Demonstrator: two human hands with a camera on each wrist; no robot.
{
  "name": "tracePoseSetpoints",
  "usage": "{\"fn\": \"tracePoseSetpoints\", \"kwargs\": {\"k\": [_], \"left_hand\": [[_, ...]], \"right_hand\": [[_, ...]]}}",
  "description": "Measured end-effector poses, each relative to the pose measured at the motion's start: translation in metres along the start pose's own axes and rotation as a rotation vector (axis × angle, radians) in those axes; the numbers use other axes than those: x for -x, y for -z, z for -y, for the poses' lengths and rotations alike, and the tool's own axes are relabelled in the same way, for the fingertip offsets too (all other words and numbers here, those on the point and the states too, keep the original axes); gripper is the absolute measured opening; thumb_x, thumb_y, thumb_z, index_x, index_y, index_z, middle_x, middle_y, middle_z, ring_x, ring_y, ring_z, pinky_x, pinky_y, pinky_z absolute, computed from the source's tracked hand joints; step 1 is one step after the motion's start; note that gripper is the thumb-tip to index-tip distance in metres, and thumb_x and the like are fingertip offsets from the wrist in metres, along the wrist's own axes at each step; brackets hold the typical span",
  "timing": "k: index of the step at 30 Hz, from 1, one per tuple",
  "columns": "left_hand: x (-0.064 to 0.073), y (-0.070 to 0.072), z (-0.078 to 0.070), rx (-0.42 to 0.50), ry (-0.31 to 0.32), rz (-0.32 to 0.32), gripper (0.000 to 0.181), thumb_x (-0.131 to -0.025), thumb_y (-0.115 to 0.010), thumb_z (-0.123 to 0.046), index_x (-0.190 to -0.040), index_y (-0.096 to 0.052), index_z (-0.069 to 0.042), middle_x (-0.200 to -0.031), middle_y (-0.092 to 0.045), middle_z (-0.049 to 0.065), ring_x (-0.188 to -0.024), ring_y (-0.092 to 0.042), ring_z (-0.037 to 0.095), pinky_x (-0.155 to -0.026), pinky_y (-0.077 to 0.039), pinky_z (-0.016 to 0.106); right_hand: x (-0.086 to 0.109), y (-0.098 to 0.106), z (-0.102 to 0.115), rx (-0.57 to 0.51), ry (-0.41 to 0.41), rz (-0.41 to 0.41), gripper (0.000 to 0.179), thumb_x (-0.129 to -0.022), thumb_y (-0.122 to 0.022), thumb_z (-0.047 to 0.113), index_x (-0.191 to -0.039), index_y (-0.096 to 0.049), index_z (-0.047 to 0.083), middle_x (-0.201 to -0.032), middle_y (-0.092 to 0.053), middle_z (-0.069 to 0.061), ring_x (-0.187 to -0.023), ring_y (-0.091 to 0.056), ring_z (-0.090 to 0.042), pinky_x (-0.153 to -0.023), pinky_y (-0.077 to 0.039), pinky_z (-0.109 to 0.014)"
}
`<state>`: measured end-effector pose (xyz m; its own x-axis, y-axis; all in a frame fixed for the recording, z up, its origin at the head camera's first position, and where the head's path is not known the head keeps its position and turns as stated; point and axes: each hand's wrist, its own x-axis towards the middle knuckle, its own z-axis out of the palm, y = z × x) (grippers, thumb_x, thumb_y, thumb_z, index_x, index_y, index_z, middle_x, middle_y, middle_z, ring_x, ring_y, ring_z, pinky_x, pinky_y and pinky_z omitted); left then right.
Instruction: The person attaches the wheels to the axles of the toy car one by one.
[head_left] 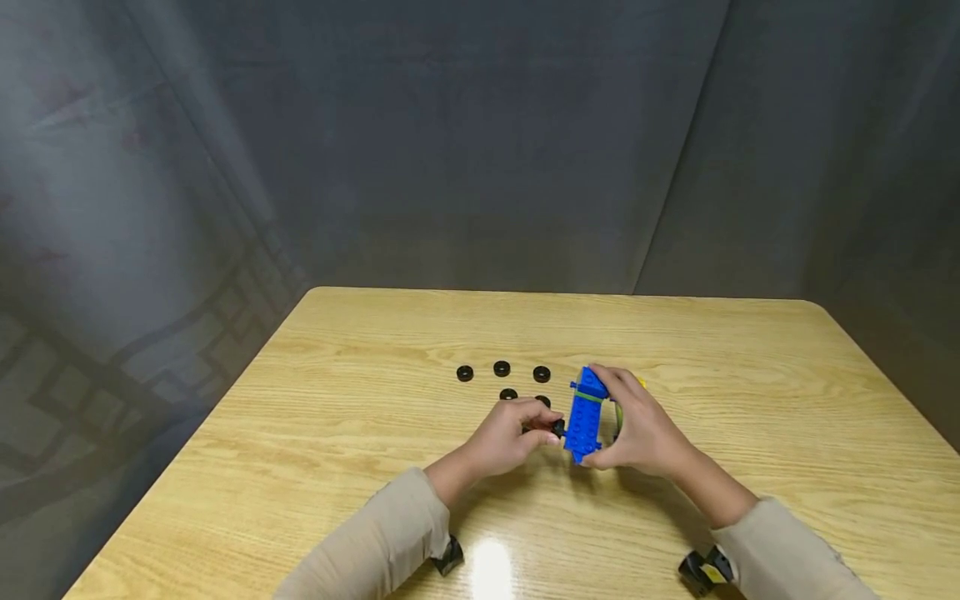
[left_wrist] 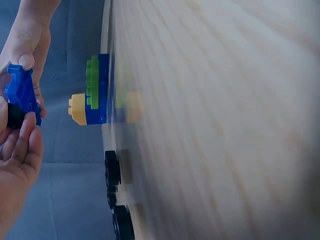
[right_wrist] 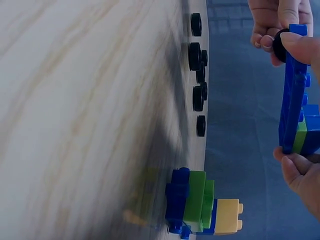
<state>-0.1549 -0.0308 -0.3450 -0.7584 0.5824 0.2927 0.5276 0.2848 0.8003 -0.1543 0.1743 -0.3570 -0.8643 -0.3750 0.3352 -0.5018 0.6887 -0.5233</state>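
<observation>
In the head view my right hand [head_left: 643, 427] grips a blue toy car base [head_left: 583, 421] by its two ends, holding it above the table. Studs and a thin green layer show on the base. My left hand [head_left: 512, 435] pinches a black wheel [head_left: 558, 427] against the near left side of the base, at an axle peg. The right wrist view shows this wheel [right_wrist: 280, 46] edge-on beside the blue base [right_wrist: 294, 95], with a green and blue block stack [right_wrist: 309, 129] at its other end. Fingers partly cover the wheel.
Several loose black wheels [head_left: 502, 368] lie on the wooden table [head_left: 360, 367] beyond the left hand. A second block build [left_wrist: 95, 85] in blue, green and yellow stands on the table, mostly hidden behind the right hand in the head view. Grey curtains hang behind.
</observation>
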Motion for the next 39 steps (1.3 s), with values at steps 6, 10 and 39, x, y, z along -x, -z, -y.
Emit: {"fn": "tracePoseSetpoints", "kwargs": {"k": [6,10,39], "left_hand": [[-0.004,-0.009,0.023,0.035,0.011,-0.019,0.017,-0.075,-0.063,-0.004,-0.092,-0.061,0.001,-0.092,-0.061,0.009,-0.074,-0.056,0.007,-0.066,-0.046,0.016],[-0.005,-0.008,0.021,0.068,-0.008,-0.027,0.016,-0.076,-0.063,-0.004,-0.09,-0.06,0.001,-0.091,-0.06,0.008,-0.073,-0.056,0.005,-0.066,-0.046,0.017],[-0.009,0.003,0.015,0.12,0.056,0.037,0.03,-0.075,-0.065,-0.002,-0.104,-0.057,0.0,-0.099,-0.059,0.008,-0.08,-0.057,0.014,-0.071,-0.046,0.02]], "right_hand": [[0.0,0.0,0.0,-0.014,0.004,-0.032,0.103,-0.047,-0.083,0.03,-0.131,-0.029,0.004,-0.12,-0.036,-0.018,-0.099,-0.045,-0.033,-0.074,-0.042,-0.05],[-0.002,0.002,0.002,-0.014,0.029,-0.046,0.102,-0.047,-0.083,0.028,-0.13,-0.029,0.002,-0.119,-0.037,-0.019,-0.096,-0.045,-0.033,-0.074,-0.042,-0.049],[-0.001,0.008,0.003,-0.086,-0.015,0.029,0.106,-0.056,-0.079,0.037,-0.137,-0.015,0.011,-0.131,-0.027,-0.017,-0.105,-0.04,-0.035,-0.079,-0.039,-0.052]]}}
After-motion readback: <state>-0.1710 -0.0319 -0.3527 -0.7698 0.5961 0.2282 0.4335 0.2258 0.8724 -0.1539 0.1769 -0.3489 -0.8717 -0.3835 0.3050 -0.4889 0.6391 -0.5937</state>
